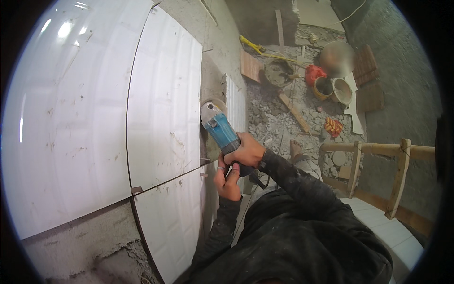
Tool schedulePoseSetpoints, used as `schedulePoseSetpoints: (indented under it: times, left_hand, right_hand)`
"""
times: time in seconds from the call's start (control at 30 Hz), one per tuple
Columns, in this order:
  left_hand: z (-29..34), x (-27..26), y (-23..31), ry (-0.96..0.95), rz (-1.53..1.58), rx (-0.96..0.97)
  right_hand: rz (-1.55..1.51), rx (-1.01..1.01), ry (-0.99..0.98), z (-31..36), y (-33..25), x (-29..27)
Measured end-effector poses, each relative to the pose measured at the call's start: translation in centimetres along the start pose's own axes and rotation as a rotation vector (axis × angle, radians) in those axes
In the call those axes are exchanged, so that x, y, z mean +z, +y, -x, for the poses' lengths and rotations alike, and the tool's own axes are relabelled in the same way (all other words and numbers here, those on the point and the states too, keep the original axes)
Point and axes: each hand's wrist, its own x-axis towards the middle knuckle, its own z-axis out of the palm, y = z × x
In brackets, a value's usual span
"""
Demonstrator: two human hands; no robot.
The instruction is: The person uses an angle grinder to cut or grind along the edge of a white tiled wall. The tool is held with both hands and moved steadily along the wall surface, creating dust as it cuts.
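Note:
My right hand (246,150) is wrapped round the body of a teal angle grinder (221,128). Its metal head and pale disc lie against the right edge of a white glossy wall tile (165,99), over bare grey wall. Below it, my left hand (228,182) has its fingers curled at the grinder's black rear end, thumb pointing up. That hand partly hides the rear end, from which a black cord (257,180) trails. A narrow white ribbed tile piece (235,102) stands just right of the disc.
Rubble (269,111) covers the floor, with a wooden plank (294,113), a mortar tub (279,72), buckets (341,91) and a red bag (314,74). A wooden ladder-like frame (378,149) stands at right. A small brown spacer (136,190) sits at a tile joint.

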Motion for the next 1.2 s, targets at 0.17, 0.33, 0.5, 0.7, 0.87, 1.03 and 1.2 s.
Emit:
schedulePoseSetpoints:
  times: [0.17, 0.33, 0.5, 0.7, 0.87, 1.03, 1.2]
  left_hand:
    - [0.5, -0.4, -0.5, -0.018, 0.031, 0.03]
    - [1.0, -1.1, -1.3, 0.004, 0.019, 0.008]
    - [1.8, -1.4, -1.6, -0.026, 0.031, 0.018]
    - [2.8, -1.6, -1.4, -0.012, 0.013, -0.011]
    - [3.3, -1.5, -1.5, -0.001, 0.02, 0.044]
    - [4.1, -1.3, -0.9, 0.019, 0.031, -0.013]
    - [4.4, -1.0, -0.9, 0.037, 0.023, -0.007]
  right_hand:
    - [0.002, 0.014, 0.0, 0.5, 0.4, 0.3]
    - [0.008, 0.039, -0.034, 1.0, 0.8, 0.6]
    - [-0.012, 0.043, -0.012, 1.8, 1.0, 1.1]
    - [0.042, 0.056, -0.017, 2.1, 1.4, 1.4]
    - [0.088, 0.041, -0.002, 2.6, 1.8, 1.7]
    - [0.049, 0.071, -0.028, 2.7, 2.2, 1.9]
    - [0.02, 0.039, -0.033, 2.6, 3.0, 2.0]
